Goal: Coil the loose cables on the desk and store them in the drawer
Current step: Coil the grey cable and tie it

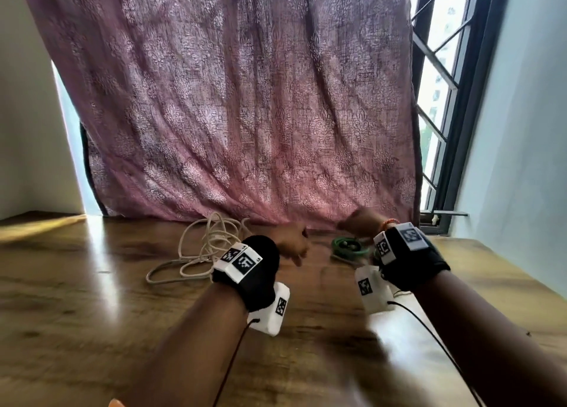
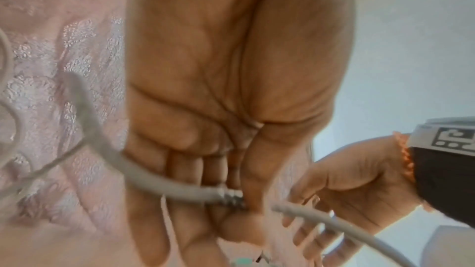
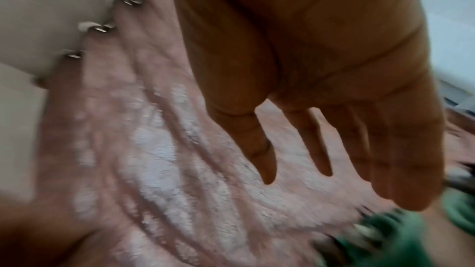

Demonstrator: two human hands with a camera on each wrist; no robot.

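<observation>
Much here is hard to read. In the head view both hands are smeared by motion blur and their fingers are hidden behind the wrists and the black wrist bands with white marker blocks. The drawer is nowhere in sight.

At the left, a loose white cable (image 1: pixel 202 248) lies in tangled loops on the wooden desk (image 1: pixel 92 284), near the foot of the curtain. The left hand (image 1: pixel 291 244) is just right of that tangle. The left wrist view shows its thumb and fingers (image 2: pixel 190 170) pinching the white cable at the ribbed collar of its plug end; the plug itself is covered by the thumb.

Right of it, a coiled green cable (image 1: pixel 349 247) lies on the desk, partly hidden by the right wrist. The right hand (image 1: pixel 360 222) hovers above and behind that coil, close to the curtain hem. In the right wrist view its fingers (image 3: pixel 318 139) are straight and spread, holding nothing; the green cable shows there only as a blurred patch at the lower right edge.

The desk top is glossy brown wood with bright glare on its left part. A pink patterned curtain (image 1: pixel 245 99) hangs behind it, a dark-framed barred window (image 1: pixel 441 99) is at the right, and pale walls stand at both sides.
</observation>
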